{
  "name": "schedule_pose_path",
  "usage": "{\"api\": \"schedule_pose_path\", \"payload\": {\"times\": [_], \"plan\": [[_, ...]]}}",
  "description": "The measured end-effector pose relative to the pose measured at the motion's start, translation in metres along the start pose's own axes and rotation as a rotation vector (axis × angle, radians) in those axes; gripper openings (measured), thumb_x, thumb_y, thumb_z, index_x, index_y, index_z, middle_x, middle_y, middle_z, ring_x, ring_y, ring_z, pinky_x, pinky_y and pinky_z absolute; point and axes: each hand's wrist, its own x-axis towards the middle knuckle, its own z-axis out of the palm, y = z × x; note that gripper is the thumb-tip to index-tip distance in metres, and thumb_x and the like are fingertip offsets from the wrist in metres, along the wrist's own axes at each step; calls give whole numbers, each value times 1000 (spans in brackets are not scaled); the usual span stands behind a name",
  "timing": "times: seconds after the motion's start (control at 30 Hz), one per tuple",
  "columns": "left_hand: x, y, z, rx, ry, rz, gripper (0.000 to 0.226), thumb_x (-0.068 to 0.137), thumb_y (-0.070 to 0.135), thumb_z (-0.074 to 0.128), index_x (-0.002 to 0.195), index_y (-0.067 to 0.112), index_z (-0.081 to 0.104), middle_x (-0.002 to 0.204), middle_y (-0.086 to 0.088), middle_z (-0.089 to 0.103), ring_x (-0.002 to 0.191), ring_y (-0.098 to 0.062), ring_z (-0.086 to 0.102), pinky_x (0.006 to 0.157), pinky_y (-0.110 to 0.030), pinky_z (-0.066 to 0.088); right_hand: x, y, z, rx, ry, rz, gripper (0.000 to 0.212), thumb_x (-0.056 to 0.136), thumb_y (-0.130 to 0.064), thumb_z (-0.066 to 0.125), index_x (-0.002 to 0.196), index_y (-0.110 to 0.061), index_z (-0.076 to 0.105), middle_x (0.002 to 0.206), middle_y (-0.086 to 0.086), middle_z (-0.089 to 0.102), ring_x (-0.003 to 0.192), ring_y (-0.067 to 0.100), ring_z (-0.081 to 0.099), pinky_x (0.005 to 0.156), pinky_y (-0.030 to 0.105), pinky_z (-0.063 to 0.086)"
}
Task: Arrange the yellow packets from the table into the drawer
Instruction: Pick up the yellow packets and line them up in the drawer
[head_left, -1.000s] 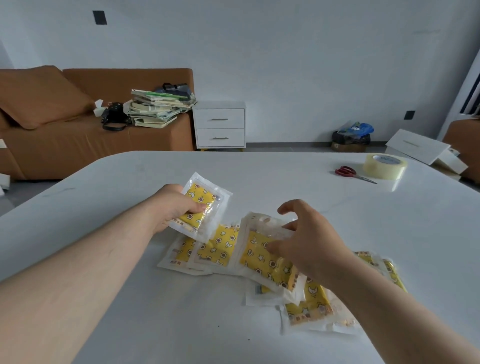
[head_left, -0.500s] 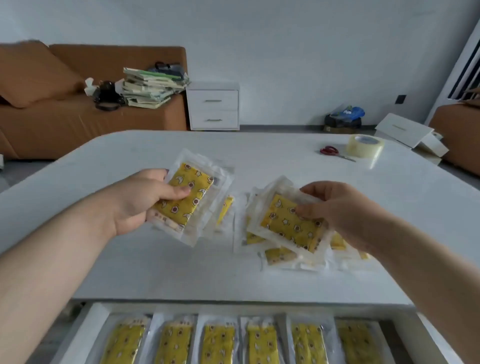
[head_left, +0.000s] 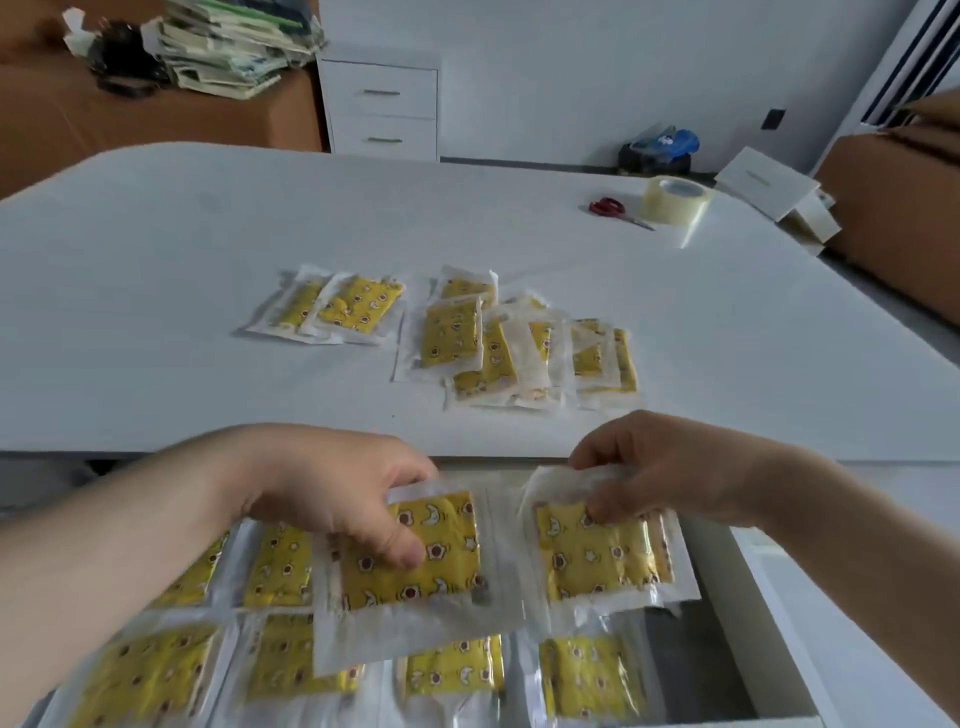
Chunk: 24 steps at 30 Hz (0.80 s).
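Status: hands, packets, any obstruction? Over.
Left hand grips a packet, right hand pinches a second packet, both over the open drawer. Loose packets wait on the table. No obstruction seen.

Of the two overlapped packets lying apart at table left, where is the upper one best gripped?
By its clear near border, coming from the drawer side. The upper packet lies flat, overlapping the other packet on its left, so that thin free rim probably suits a thumb-and-finger pinch.
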Motion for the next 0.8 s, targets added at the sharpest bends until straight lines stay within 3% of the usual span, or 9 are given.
{"api": "schedule_pose_path", "payload": {"times": [0.1,0.17,0.23,0.33,0.47,0.6,0.7,0.8], "plan": [[22,-1,15,241,-49,-57,20,83,27,74,99,28,62,89,9,70,71,-3,66,60,-18,52,4,21,9,-110,-81,73,21,76,-16,78,83,-35,72,84,-10,73,77,5,65,74,24,51],[32,-4,17,361,-44,-90,25,84,33,71,107,28,61,100,10,68,74,-1,63,55,-11,47,7,38,15,-197,-102,121,20,75,-22,77,78,-41,70,77,-15,69,71,0,61,70,21,48],[42,-11,20,391,-54,-120,29,84,36,70,110,28,59,106,8,67,80,-4,63,61,-14,50,8,58,23,-204,-108,168,19,77,-23,76,77,-40,69,73,-16,66,68,-1,57,68,18,47],[57,-19,33,455,-89,-148,30,84,43,68,107,28,56,108,7,63,94,-13,64,82,-33,54,12,84,39,-121,-137,237,17,81,-19,74,83,-35,69,70,-18,64,64,-5,55,63,12,44],[72,-19,58,529,-120,-161,38,87,47,65,116,25,54,111,6,57,99,-15,59,86,-35,50,19,101,59,-58,-156,260,15,82,-18,74,84,-32,70,72,-16,65,68,-1,57,66,16,45],[79,-20,74,582,-108,-173,52,88,47,63,131,23,48,124,7,52,108,-15,55,95,-34,48,22,102,65,-238,-161,202,11,82,-30,72,93,-29,71,78,-12,65,72,5,58,70,24,48],[80,-24,77,594,-74,-184,45,87,50,63,122,25,54,116,5,59,99,-15,60,89,-36,53,23,98,63,-429,-169,118,17,83,-30,71,100,-28,70,86,-13,65,78,5,61,68,19,49],[81,-25,76,575,-29,-155,27,92,42,59,113,25,61,95,10,62,79,-9,59,66,-26,51,24,96,64,-491,-149,45,28,86,-28,70,113,-27,66,94,-17,61,83,1,58,69,13,43]]}}
